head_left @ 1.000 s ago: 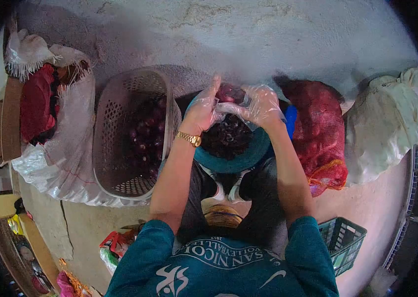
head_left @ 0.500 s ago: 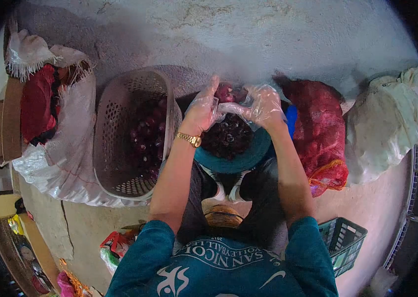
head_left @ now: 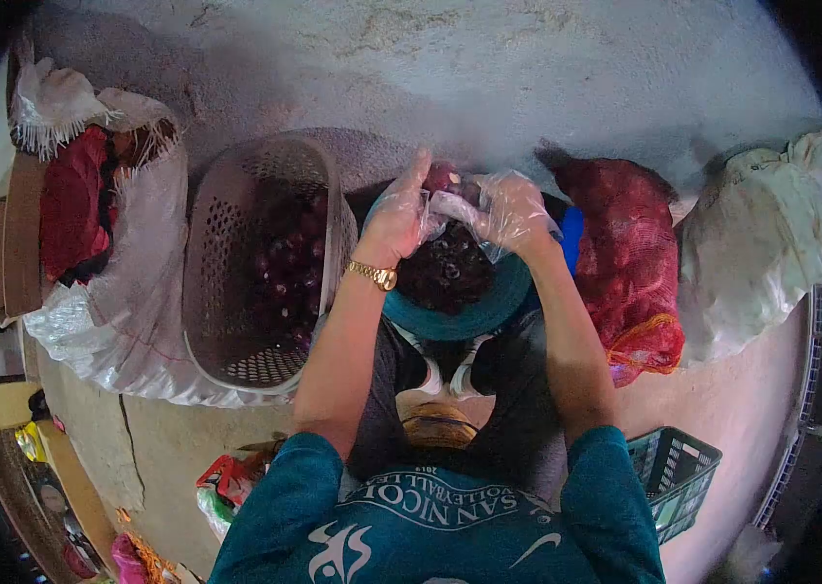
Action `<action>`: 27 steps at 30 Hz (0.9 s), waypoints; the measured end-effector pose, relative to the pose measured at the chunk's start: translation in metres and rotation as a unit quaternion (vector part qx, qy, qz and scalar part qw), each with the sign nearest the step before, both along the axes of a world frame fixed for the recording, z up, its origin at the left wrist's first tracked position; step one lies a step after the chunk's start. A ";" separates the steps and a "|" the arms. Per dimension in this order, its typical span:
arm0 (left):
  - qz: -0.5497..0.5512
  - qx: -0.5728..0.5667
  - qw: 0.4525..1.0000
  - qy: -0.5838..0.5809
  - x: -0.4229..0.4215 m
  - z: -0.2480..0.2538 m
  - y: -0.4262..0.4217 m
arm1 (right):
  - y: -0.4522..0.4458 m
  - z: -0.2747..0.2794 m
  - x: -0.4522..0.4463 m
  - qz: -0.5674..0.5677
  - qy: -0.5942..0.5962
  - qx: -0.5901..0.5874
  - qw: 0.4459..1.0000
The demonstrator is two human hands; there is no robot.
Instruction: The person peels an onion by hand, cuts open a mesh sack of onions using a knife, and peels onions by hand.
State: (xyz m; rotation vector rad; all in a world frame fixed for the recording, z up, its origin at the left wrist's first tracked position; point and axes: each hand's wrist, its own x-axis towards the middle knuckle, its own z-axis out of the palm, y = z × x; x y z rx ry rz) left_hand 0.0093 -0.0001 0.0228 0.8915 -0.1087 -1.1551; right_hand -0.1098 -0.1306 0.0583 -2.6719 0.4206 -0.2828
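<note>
In clear plastic gloves, my left hand (head_left: 396, 219) grips a red onion (head_left: 443, 176) above a blue-green basin (head_left: 506, 310). My right hand (head_left: 516, 209), also gloved, is closed beside it, its thumb reaching across to just under the onion. Whatever its curled fingers hold is hidden. Dark onion skins (head_left: 450, 273) lie in the basin, which stands between my knees. On the left, a tall grey perforated basket (head_left: 221, 234) contains many red onions (head_left: 289, 263).
Right of the basin stand a red mesh sack (head_left: 615, 243) and a white sack (head_left: 751, 253). A large white woven sack (head_left: 143, 263) is left of the basket. A green crate (head_left: 674, 477) sits low right. A concrete wall (head_left: 489, 78) rises behind.
My right hand has shifted slightly, its fingers drawing in and its thumb tilting under the onion. The onion has turned a little, showing a pale patch. My left hand stays nearly still.
</note>
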 end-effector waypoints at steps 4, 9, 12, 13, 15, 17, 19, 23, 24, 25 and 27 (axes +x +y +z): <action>0.030 0.019 0.999 0.006 -0.005 0.007 -0.004 | -0.005 -0.014 -0.005 0.050 -0.014 -0.037 0.998; 0.090 -0.038 0.995 -0.029 0.002 -0.007 -0.004 | -0.008 -0.021 -0.010 0.109 -0.016 -0.073 0.991; 0.107 -0.038 0.993 0.023 0.011 -0.010 -0.004 | -0.013 -0.026 -0.013 0.119 0.012 -0.040 0.992; 0.107 -0.039 0.993 0.023 0.012 -0.009 -0.003 | -0.015 -0.027 -0.013 0.116 -0.001 -0.032 0.993; 0.123 -0.048 0.990 0.045 0.013 -0.008 -0.002 | -0.015 -0.022 -0.011 0.089 0.028 -0.040 0.995; 0.137 -0.044 0.988 0.055 0.011 -0.007 -0.002 | -0.013 -0.014 -0.010 0.061 0.057 -0.048 0.995; 0.151 -0.042 0.985 0.066 0.008 -0.004 -0.002 | -0.011 -0.010 -0.010 0.030 0.025 -0.049 0.998; 0.095 -0.052 0.993 0.042 0.002 -0.009 -0.005 | -0.008 -0.007 -0.008 -0.019 -0.026 -0.051 0.998; 0.098 -0.046 0.994 0.032 0.001 -0.009 -0.006 | -0.007 0.002 -0.007 -0.026 0.002 -0.026 0.999; 0.098 -0.045 0.994 0.032 0.000 -0.010 -0.006 | -0.006 0.007 -0.006 -0.033 0.030 0.000 0.999; 0.051 -0.058 0.996 0.051 -0.001 -0.009 -0.006 | -0.004 0.005 -0.005 -0.036 0.015 -0.008 0.999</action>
